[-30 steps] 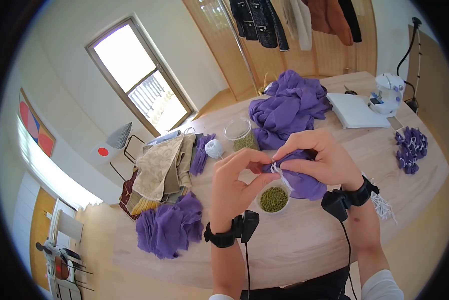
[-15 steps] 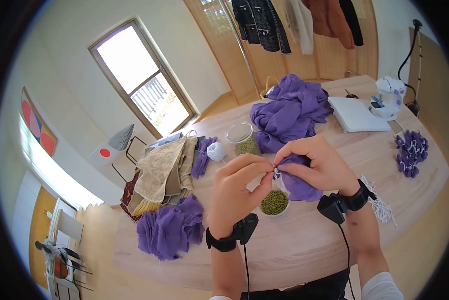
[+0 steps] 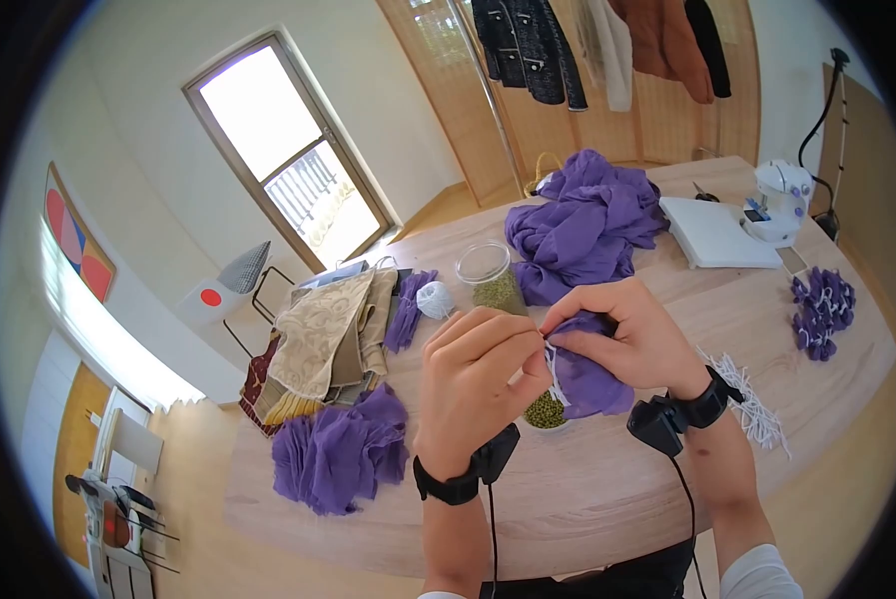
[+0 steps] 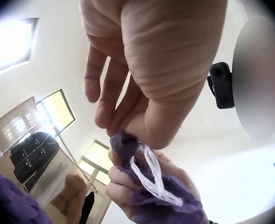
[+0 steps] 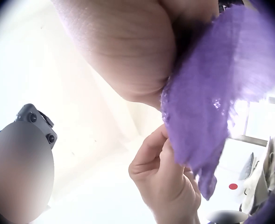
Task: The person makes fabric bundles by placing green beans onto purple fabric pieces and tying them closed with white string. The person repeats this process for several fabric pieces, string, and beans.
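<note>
One bunched purple cloth (image 3: 597, 381), up over table (image 3: 588, 499)
Pinched in R hand (image 3: 639, 339); L hand (image 3: 480, 374) w/ bent fingers right by tip, can't tell if gripping. Might slip out of white cord (image 4: 161, 191) imo, esp. w/ slack tension or weak pinch. Tip aimed up-left in head view, long axis slanting down-right.

The head view looks forward and down over the table (image 3: 597, 499), wide and tilted. From close below the left hand (image 3: 483, 374), the left wrist view faces up past it, sharing the hanging jacket (image 4: 32, 156) with the head view. The right wrist view, equally near, faces upward beneath the right hand (image 3: 632, 334). All three share the purple cloth (image 5: 202, 93).
</note>
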Motion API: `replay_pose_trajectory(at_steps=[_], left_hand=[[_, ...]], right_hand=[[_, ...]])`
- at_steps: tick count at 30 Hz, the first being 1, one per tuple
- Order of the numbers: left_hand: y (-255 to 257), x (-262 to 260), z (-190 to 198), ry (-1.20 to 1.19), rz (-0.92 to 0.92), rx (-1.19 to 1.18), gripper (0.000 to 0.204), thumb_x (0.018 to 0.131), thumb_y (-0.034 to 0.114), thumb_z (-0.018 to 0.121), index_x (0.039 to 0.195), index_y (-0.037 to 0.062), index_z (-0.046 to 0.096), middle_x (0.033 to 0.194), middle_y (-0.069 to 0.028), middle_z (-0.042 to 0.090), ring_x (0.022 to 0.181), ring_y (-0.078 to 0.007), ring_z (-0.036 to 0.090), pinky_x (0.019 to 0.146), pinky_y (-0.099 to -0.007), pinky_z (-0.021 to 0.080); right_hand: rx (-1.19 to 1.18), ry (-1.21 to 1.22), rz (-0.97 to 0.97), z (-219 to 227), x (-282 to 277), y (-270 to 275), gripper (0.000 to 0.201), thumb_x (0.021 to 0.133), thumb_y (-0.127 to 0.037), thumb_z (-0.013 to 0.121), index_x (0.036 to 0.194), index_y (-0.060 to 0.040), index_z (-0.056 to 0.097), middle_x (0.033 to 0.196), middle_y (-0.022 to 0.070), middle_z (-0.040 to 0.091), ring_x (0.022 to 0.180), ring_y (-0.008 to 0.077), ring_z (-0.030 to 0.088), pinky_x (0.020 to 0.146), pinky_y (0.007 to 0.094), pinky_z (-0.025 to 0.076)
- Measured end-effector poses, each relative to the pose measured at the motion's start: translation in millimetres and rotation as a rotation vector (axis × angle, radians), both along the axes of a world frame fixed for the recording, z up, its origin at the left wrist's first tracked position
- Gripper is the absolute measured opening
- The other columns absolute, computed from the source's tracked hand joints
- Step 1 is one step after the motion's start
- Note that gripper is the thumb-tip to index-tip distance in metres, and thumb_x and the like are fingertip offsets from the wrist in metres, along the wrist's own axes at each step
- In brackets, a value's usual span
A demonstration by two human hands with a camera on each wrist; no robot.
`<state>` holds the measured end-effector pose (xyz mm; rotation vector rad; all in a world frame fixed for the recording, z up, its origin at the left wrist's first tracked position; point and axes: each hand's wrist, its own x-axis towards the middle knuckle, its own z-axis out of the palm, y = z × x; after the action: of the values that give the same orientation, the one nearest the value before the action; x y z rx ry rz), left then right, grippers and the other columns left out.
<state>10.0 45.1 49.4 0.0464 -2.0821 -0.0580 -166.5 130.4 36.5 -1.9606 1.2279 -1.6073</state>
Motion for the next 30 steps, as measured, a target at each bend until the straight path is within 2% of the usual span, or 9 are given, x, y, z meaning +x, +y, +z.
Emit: replay_pose_trajectory(at_steps=[7, 10, 19, 27, 30], left_hand=[[-4, -2, -3, 0.085, -0.119, 0.159, 0.019, 0.062, -0.007, 0.072, 0.077, 0.0036, 0.067, 0.08, -0.0048, 0.068, 0.068, -0.0226, 0.064, 0.062, -0.0313, 0.05], [-6, -3, -4, 0.072, -0.142, 0.153, 0.018, 0.064, -0.006, 0.073, 0.077, 0.0036, 0.066, 0.081, -0.0045, 0.068, 0.07, -0.0223, 0.064, 0.063, -0.0317, 0.05], [8, 11, 7, -0.054, -0.009, 0.014, 0.02, 0.062, -0.005, 0.075, 0.079, 0.004, 0.067, 0.084, -0.0034, 0.068, 0.073, -0.0214, 0.065, 0.066, -0.0323, 0.05], [5, 7, 5, 0.1, -0.094, 0.106, 0.02, 0.058, -0.008, 0.071, 0.075, 0.0018, 0.066, 0.077, -0.0062, 0.066, 0.069, -0.0227, 0.064, 0.061, -0.0305, 0.05], [-1, 1, -1, 0.16, -0.143, 0.165, 0.019, 0.058, -0.009, 0.07, 0.074, 0.001, 0.066, 0.075, -0.0079, 0.066, 0.067, -0.0229, 0.063, 0.061, -0.0288, 0.05]], right_hand=[[0.038, -0.025, 0.014, 7, 2, 7, 0.012, 0.086, -0.004, 0.068, 0.098, 0.0001, 0.069, 0.086, 0.0107, 0.071, 0.077, 0.0159, 0.066, 0.074, 0.0274, 0.05], [0.025, 0.006, -0.008, 8, 0, 7, 0.012, 0.086, -0.004, 0.068, 0.098, 0.0, 0.068, 0.087, 0.0105, 0.071, 0.078, 0.0161, 0.066, 0.074, 0.0274, 0.05], [0.036, 0.003, 0.054, 8, 2, 6, 0.014, 0.085, -0.001, 0.068, 0.099, -0.0001, 0.069, 0.089, 0.0101, 0.072, 0.081, 0.0156, 0.067, 0.077, 0.0274, 0.051], [0.096, -0.068, 0.06, 14, 8, 13, 0.012, 0.086, -0.002, 0.069, 0.098, 0.0006, 0.07, 0.085, 0.0073, 0.071, 0.079, 0.0092, 0.063, 0.074, 0.0242, 0.049], [0.092, -0.056, 0.039, 16, 8, 15, 0.012, 0.086, -0.002, 0.069, 0.097, 0.0006, 0.07, 0.084, 0.0076, 0.071, 0.078, 0.0099, 0.063, 0.073, 0.0247, 0.049]])
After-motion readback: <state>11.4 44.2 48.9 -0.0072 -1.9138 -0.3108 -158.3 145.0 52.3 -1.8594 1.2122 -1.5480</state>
